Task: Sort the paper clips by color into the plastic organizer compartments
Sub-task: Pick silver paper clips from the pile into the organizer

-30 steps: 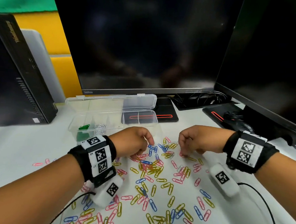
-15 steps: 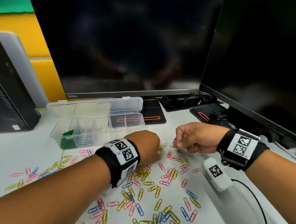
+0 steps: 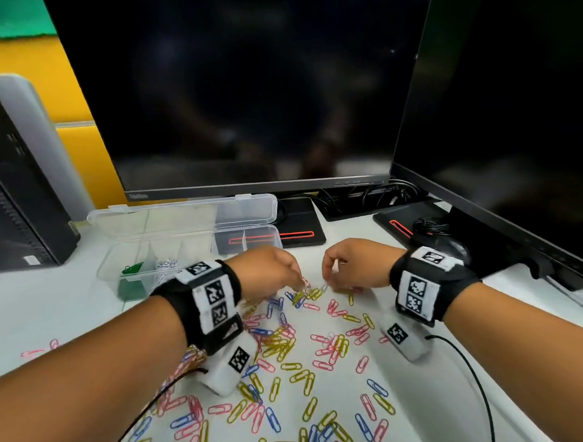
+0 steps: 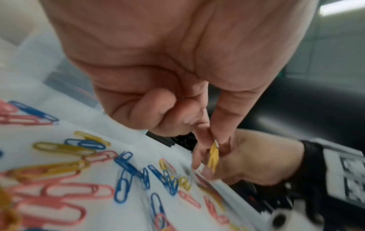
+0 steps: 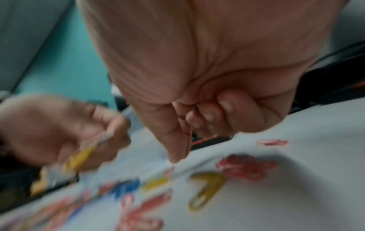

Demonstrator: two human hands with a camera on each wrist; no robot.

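**Pinching yellow clips above the scattered pile**

Pinching a small bunch of yellow paper clips [image 4: 213, 157] between thumb and forefinger, the left hand [image 3: 267, 270] hangs knuckles-up over the far part of the pile, its other fingers curled into the palm. The clips dangle from the fingertips, clear of the tabletop [image 3: 42, 312].

The right hand [image 3: 355, 263] faces it from just beside, wrist bent so the fingers point down and inward. Its thumb and forefinger are pressed together at the tips, the remaining fingers folded under; the right wrist view is too blurred to tell whether anything is held between them. Both forearms reach in from the near edge, each with a black wrist strap carrying white marker tags.

Loose paper clips [image 3: 296, 366] in pink, yellow and blue lie strewn across the middle and near part of the tabletop, thickest under and between the two hands, with a few pink ones off towards the left edge.

The plastic organizer [image 3: 188, 235] sits open beyond the left hand, towards the far left, its clear lid tilted back. Green clips [image 3: 133, 268] lie in its leftmost compartment and silver clips [image 3: 168, 265] in the next one along.

Two dark monitors [image 3: 242, 93] stand along the far edge.
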